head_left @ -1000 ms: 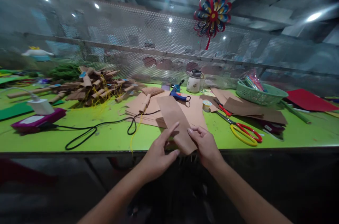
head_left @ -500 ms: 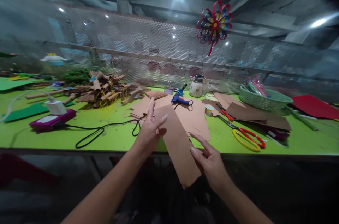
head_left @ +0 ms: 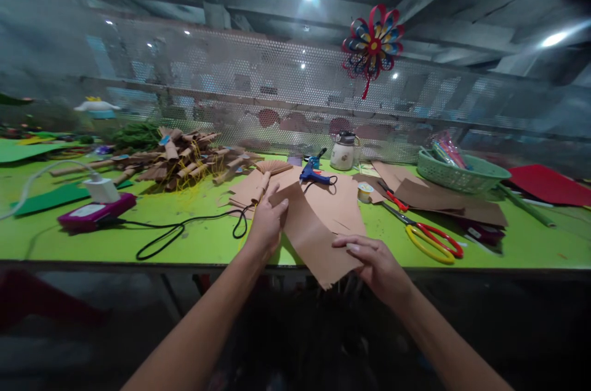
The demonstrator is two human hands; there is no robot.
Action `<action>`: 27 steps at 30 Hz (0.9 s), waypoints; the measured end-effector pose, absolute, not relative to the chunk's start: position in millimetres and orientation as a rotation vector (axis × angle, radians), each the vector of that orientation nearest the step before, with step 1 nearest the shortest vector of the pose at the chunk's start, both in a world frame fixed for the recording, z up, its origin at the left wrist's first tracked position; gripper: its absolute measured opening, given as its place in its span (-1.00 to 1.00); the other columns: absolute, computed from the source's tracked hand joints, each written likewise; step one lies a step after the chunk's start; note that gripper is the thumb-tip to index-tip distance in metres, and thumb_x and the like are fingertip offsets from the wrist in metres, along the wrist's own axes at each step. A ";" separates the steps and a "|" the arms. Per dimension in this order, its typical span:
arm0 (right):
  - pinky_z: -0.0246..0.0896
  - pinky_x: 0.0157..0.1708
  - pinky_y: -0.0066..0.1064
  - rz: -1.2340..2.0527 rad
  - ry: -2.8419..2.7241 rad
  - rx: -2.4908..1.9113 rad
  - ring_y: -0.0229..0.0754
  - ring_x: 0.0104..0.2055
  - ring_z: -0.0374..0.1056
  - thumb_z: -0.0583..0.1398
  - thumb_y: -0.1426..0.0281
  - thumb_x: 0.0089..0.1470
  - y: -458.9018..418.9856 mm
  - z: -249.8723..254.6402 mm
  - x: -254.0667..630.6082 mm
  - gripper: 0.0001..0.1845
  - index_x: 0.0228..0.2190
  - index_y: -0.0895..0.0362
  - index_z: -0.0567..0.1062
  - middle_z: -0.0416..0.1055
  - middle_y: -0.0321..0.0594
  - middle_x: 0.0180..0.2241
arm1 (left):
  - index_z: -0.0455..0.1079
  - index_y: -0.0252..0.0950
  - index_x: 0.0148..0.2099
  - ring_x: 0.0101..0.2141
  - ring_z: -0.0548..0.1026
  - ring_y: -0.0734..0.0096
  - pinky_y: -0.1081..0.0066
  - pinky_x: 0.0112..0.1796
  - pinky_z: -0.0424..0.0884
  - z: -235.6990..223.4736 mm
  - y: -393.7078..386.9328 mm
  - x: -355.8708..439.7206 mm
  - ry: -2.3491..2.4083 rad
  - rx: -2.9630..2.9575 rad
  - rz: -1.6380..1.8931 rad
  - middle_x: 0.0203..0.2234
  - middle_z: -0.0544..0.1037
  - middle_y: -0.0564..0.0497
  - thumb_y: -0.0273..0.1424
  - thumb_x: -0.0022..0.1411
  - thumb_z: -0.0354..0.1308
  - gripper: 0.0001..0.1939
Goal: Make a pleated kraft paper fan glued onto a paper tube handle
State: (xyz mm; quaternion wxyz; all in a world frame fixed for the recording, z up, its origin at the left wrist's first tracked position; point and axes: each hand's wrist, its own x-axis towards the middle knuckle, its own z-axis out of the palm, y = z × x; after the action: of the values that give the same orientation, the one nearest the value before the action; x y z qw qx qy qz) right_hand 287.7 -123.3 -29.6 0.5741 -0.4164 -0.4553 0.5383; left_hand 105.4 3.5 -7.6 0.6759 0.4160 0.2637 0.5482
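Note:
A strip of brown kraft paper [head_left: 314,243] is held between my two hands at the table's front edge, bent in a shallow curve. My left hand [head_left: 268,225] pinches its upper left side, thumb on top. At its right edge, my right hand [head_left: 376,265] grips it between thumb and fingers. The near end of the strip looks ragged. Just beyond my left hand lie a rolled paper handle [head_left: 261,188] and a pleated paper fan [head_left: 273,166]. Larger brown sheets [head_left: 337,206] lie flat behind the strip.
A blue glue gun [head_left: 316,175] rests on the sheets. Scissors with red and yellow handles [head_left: 431,243] lie to the right, near a green basket [head_left: 462,172]. At left are a purple power strip [head_left: 95,211], its black cord [head_left: 170,228] and a heap of paper rolls [head_left: 184,160].
The strip's near end has risen and the paper now bows. My right hand has shifted slightly right, its grip moving along the edge. My left hand stays nearly in place.

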 end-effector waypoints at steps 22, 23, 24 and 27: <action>0.38 -0.37 -0.38 1.099 -0.985 -0.837 -0.11 -0.28 0.48 0.34 0.31 -0.12 -88.5 -28.4 275.3 -0.71 -0.31 0.18 0.53 0.55 -0.10 -0.31 | 0.32 -0.25 0.10 -0.03 0.43 0.16 0.17 -0.03 0.36 -20.9 -53.5 127.1 0.350 0.879 0.886 -0.02 0.47 -0.15 -0.09 0.16 0.10 -0.48; 0.38 -0.38 -0.39 1.104 -0.975 -0.835 -0.12 -0.29 0.48 0.34 0.32 -0.13 -88.7 -29.0 275.2 -0.71 -0.31 0.18 0.53 0.55 -0.11 -0.31 | 0.29 -0.22 0.12 -0.02 0.42 0.17 0.18 -0.02 0.35 -22.4 -54.4 127.7 0.368 0.910 0.903 -0.01 0.46 -0.12 -0.13 0.13 0.16 -0.47; 0.39 -0.38 -0.39 1.107 -0.964 -0.833 -0.14 -0.30 0.48 0.34 0.33 -0.13 -89.1 -29.3 275.2 -0.71 -0.31 0.18 0.53 0.55 -0.13 -0.32 | 0.27 -0.20 0.12 -0.01 0.41 0.19 0.20 -0.01 0.34 -24.1 -55.0 128.4 0.384 0.954 0.918 0.00 0.46 -0.10 -0.20 0.09 0.23 -0.44; 0.39 -0.39 -0.42 1.126 -0.943 -0.840 -0.23 -0.41 0.46 0.33 0.33 -0.12 -89.8 -29.7 275.7 -0.70 -0.29 0.18 0.51 0.55 -0.15 -0.35 | 0.31 -0.23 0.07 -0.02 0.41 0.17 0.24 -0.01 0.33 -29.5 -55.2 131.0 0.423 1.101 0.934 -0.01 0.46 -0.10 -0.38 -0.01 0.32 -0.44</action>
State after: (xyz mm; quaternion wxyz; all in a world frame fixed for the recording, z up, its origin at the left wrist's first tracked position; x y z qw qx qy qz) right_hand 275.7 -89.8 -29.7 0.6631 -0.3717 -0.4171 0.4981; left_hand 131.0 -55.2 -29.5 0.7302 0.4999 0.1921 0.4242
